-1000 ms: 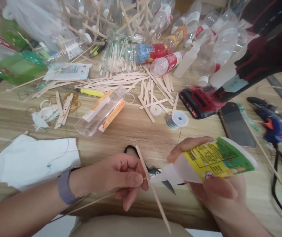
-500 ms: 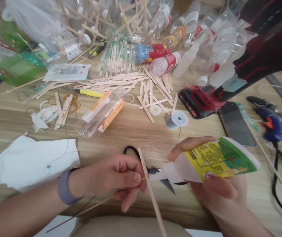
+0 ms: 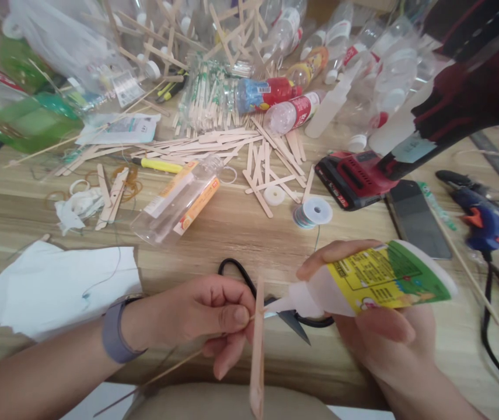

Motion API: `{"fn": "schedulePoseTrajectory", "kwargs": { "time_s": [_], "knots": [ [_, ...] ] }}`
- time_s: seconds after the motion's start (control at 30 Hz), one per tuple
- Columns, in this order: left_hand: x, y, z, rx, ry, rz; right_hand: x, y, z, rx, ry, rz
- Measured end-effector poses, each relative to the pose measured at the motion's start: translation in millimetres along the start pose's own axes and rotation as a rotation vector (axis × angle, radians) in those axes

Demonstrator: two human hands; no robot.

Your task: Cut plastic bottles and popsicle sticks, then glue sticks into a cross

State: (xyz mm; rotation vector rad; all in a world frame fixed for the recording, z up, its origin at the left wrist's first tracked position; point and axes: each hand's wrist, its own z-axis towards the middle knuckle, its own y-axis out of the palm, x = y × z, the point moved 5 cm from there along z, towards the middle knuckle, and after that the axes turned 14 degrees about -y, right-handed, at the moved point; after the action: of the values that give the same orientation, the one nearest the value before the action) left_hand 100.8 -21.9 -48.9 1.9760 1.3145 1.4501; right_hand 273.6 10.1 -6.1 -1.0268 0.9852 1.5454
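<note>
My left hand pinches a thin wooden skewer between thumb and fingers. On the skewer's tip, just right of the fingertips, sits a flat craft stick, which hangs toward me. My right hand is wrapped round a glue bottle with a yellow and green label, held on its side. The white nozzle points left, close to where skewer and stick meet; whether it touches cannot be made out. Black-handled scissors lie on the table beneath, partly hidden by the stick and the bottle.
An empty clear bottle, a thread spool and loose craft sticks lie ahead. White paper is at left. A red and black power tool, a phone and a blue glue gun are at right.
The craft stick has turned about the skewer, its near end swinging left. The skewer's far end has shifted slightly right. The glue bottle's nozzle has tilted up a little.
</note>
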Motion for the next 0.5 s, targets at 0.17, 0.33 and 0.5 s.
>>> {"fn": "schedulePoseTrajectory", "kwargs": {
  "time_s": [0.17, 0.33, 0.5],
  "knots": [
    [-0.4, -1.2, 0.8, -0.010, 0.000, 0.042, 2.3, 0.4, -0.9, -0.015, 0.025, 0.030],
    [-3.5, -0.8, 1.8, -0.008, -0.036, 0.031, 4.2, 1.9, -1.4, -0.027, 0.050, 0.079],
    [-4.4, 2.0, 1.1, 0.013, -0.055, 0.008, 5.5, 2.3, -3.0, -0.036, 0.044, 0.095]
  ]
}}
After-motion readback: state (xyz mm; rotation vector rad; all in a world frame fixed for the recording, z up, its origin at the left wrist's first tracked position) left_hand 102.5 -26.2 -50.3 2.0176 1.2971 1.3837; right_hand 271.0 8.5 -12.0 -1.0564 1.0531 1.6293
